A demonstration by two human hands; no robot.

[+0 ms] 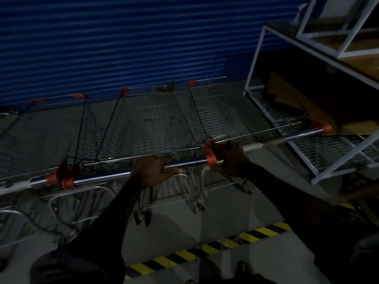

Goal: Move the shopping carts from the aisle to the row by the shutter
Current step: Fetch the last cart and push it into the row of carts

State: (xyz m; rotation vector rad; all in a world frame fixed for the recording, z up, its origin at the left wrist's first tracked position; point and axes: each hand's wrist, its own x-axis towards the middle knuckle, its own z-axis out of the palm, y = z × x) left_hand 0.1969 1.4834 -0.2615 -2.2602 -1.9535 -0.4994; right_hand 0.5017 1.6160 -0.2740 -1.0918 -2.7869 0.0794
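**Both hands on a cart handle by the shutter**

The left hand (153,171) wraps the chrome handle bar (102,176) of the middle shopping cart (147,124). The right hand (229,158) curls round the same bar's end, touching its orange end cap (211,155). The cart's nose faces the blue shutter (123,48).

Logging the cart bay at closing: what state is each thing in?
shutter, down
carts, empty, side by side at the shutter
handle, held by both hands
left hand, grips the handle mid-bar
right hand, grips the handle's orange end
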